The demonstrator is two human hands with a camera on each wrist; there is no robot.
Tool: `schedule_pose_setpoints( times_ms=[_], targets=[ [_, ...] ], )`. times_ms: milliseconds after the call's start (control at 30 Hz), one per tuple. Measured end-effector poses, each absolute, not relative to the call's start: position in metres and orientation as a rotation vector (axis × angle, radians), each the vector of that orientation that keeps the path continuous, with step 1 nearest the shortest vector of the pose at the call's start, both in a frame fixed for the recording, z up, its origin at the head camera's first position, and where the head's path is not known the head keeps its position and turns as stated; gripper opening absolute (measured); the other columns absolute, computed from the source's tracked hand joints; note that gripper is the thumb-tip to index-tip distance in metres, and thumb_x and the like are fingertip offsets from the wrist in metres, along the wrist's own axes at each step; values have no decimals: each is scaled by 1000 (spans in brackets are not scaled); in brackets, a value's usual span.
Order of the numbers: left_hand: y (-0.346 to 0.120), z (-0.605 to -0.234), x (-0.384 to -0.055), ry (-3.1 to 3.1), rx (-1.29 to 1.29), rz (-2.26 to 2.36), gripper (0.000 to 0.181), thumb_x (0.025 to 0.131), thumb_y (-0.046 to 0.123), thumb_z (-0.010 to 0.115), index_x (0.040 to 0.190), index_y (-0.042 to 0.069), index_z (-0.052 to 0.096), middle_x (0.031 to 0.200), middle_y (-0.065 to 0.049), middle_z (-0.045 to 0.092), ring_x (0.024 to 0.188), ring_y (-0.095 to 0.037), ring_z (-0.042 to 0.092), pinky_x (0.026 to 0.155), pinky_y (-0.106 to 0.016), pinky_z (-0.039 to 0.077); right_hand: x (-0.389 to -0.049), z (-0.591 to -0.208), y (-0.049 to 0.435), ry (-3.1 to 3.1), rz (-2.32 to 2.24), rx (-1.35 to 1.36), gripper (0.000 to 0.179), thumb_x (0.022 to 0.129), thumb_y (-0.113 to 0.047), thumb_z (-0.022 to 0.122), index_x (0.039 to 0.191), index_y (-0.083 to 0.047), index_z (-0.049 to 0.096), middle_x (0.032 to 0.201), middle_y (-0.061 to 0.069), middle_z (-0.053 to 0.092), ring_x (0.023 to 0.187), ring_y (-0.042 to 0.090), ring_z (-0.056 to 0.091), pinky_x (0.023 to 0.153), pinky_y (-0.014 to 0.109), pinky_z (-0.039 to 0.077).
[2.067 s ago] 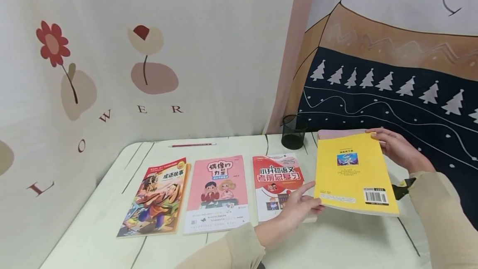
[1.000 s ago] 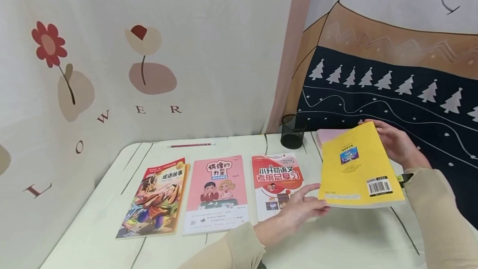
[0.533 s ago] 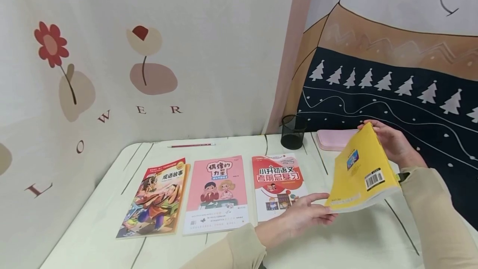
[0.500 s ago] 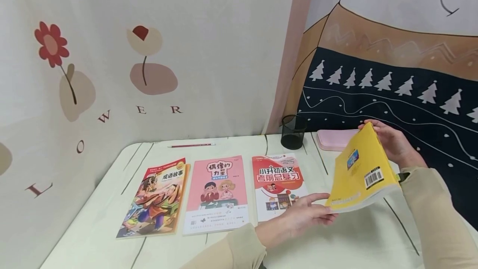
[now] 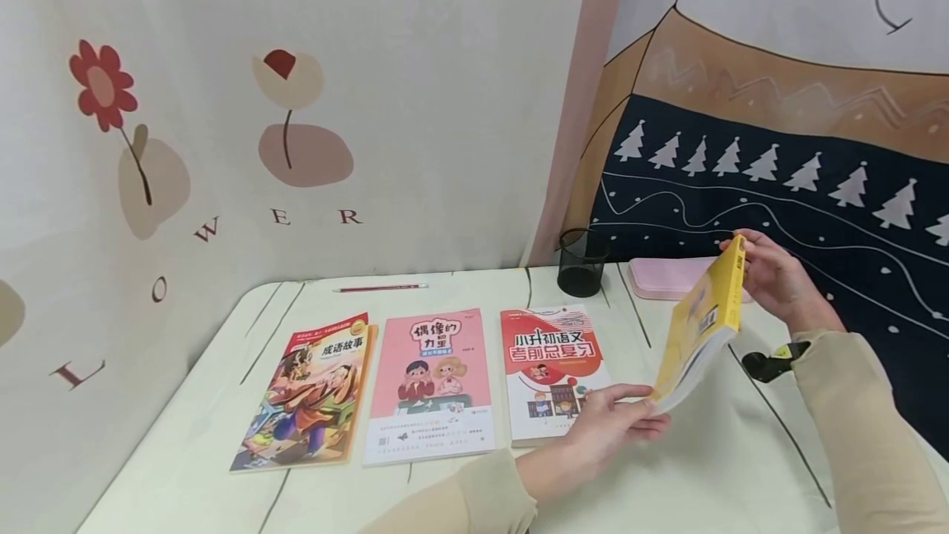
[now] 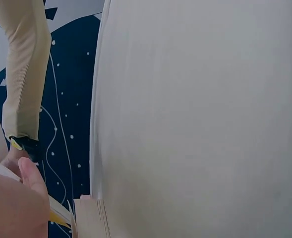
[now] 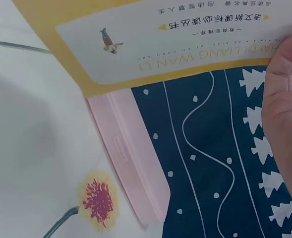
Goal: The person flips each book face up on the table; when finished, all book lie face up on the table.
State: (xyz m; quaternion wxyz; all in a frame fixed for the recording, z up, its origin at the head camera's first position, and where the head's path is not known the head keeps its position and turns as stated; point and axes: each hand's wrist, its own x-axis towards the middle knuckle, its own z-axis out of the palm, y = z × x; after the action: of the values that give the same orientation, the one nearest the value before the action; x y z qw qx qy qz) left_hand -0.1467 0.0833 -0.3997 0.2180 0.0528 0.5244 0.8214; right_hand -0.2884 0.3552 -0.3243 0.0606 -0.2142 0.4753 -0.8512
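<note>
Both hands hold a yellow book (image 5: 697,320) tilted steeply above the right part of the table, its spine turned to the right and its page edges facing down. My left hand (image 5: 604,427) pinches the lower left corner, thumb on top and fingers beneath. At the upper end, my right hand (image 5: 786,278) grips the spine-side corner. The right wrist view shows the yellow-and-white cover (image 7: 185,37) with printed lettering, upside down, beside the right hand (image 7: 284,94). In the left wrist view, the left hand (image 6: 17,203) fills the lower left corner.
Three books lie flat in a row: an orange one (image 5: 311,394), a pink one (image 5: 433,361) and a red-and-white one (image 5: 552,353). Behind them are a pencil (image 5: 381,288), a black mesh pen cup (image 5: 582,270) and a pink case (image 5: 667,278). Patterned curtains border the table (image 5: 185,435).
The yellow book has turned from its back cover facing the camera to nearly edge-on, spine showing. More of the pink case shows. The left hand has shifted slightly right with its corner.
</note>
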Motion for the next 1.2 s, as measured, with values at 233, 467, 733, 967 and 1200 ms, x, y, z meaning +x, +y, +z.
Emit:
schedule_pose_setpoints(
  times_ms=[233,467,733,967,1200],
  targets=[
    [89,-396,-140,1570,191,2211,22,84,6,55,104,-1,58,80,-19,64,75,-28,63,66,-31,51,-287,-325,355,1532,-2572,-578,25,95,-1,33,104,-7,55,98,7,60,80,17,56,72,21,47],
    [91,-393,-137,1677,359,2107,18,81,6,60,99,5,58,78,-11,65,70,-17,62,62,-26,50,-287,-325,356,1493,-2606,-529,21,93,0,37,103,-6,55,90,7,61,72,17,59,67,22,49],
    [92,-391,-140,1708,214,2111,18,81,9,63,94,8,50,75,-8,65,70,-20,63,64,-28,51,-284,-323,353,1578,-2604,-440,18,92,-1,43,101,-8,56,90,5,58,71,15,58,67,20,49],
    [91,-392,-144,1726,162,2133,13,83,10,60,91,7,50,79,-7,61,75,-24,62,65,-33,51,-282,-322,353,1774,-2571,-249,13,86,-7,55,98,-11,58,89,2,59,70,12,57,67,17,48],
    [89,-391,-147,1762,113,2176,11,83,11,61,91,7,55,79,-5,54,73,-21,61,66,-33,51,-280,-324,357,1960,-2451,-125,15,84,-14,60,99,-13,54,85,0,55,65,11,53,61,16,46]
  ],
)
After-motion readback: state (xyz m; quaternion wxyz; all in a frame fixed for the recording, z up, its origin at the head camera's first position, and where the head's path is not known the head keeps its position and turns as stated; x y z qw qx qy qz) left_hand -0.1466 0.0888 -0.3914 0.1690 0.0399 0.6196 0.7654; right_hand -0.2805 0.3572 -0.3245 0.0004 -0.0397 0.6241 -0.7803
